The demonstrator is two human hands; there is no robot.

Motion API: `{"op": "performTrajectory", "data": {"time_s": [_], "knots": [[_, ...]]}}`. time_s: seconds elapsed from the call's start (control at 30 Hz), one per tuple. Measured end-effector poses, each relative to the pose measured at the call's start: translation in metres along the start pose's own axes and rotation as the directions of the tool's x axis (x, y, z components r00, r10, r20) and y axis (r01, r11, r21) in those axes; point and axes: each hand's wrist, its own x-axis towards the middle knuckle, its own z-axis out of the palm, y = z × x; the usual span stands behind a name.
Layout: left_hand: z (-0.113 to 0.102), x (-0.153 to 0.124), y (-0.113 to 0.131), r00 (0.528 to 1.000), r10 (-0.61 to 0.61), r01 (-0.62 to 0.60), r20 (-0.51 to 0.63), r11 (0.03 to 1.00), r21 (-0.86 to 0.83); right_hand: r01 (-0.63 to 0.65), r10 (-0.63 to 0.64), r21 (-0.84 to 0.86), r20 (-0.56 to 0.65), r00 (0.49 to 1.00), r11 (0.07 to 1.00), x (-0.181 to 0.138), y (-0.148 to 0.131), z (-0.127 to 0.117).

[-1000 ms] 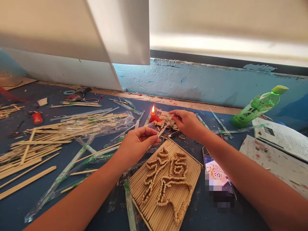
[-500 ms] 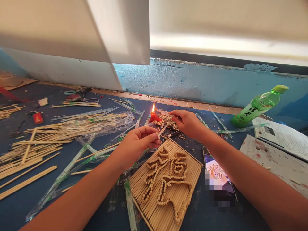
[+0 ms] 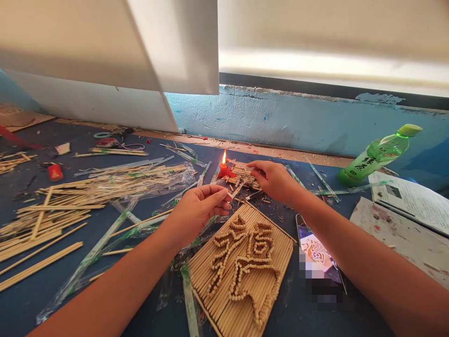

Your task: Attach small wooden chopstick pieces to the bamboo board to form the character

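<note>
Relative to the lit candle (image 3: 223, 169): stick panel (image 3: 257, 283) on its near side, one corner pointing roughly at it; left hand (image 3: 206, 202) looks closer to panel, pinching a small pale piece (image 3: 230, 195); right hand (image 3: 275, 179) right of candle, fingers curled, can't tell hold.

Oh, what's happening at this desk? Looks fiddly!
Someone is working with both bare hands beside a lit red candle. The left hand pinches something small and thin, hard to make out. The right hand is at a pile of short sticks by the candle; whether its fingertips hold anything isn't clear. In front lies a panel of sticks with a raised outline of small round pieces. A phone showing a picture lies to its right.
</note>
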Motion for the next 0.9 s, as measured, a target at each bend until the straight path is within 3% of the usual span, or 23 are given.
{"op": "performTrajectory", "data": {"time_s": [0.57,0.77,0.9], "knots": [[-0.0013,-0.0012,-0.0019,0.999,0.034,-0.036,0.023,0.997,0.072,-0.041,0.039,0.045,0.030,0.999,0.998,0.0000,-0.0019,0.0026],[-0.0039,-0.0008,-0.0035,0.999,0.035,-0.036,0.017,0.995,0.090,-0.098,0.090,0.179,0.053,0.995,0.979,0.0010,-0.0019,0.0067],[-0.0040,0.0000,-0.0042,0.999,0.039,-0.039,0.005,0.996,0.080,-0.188,0.150,0.337,0.134,0.979,0.922,0.0024,0.0017,-0.0003]]}}
